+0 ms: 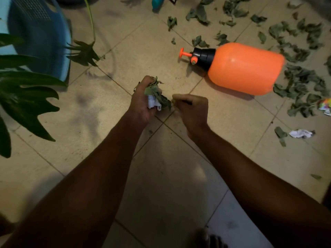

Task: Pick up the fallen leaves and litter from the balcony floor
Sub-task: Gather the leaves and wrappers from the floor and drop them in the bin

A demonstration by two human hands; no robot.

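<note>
Left hand point(143, 104): fingers clamped on leaf-and-paper bunch point(157, 94), long axis far-to-near
Right hand point(193, 108): fingers curled together, just beside bunch
Loose leaves point(300, 77): floor point(179, 176), right edge

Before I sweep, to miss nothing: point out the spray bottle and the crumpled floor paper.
spray bottle point(245, 68), head view, middle of orange body.
crumpled paper point(300, 133), head view, centre of white wad.

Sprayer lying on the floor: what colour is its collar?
Black collar on the orange sprayer; it shows best in the head view.
</note>
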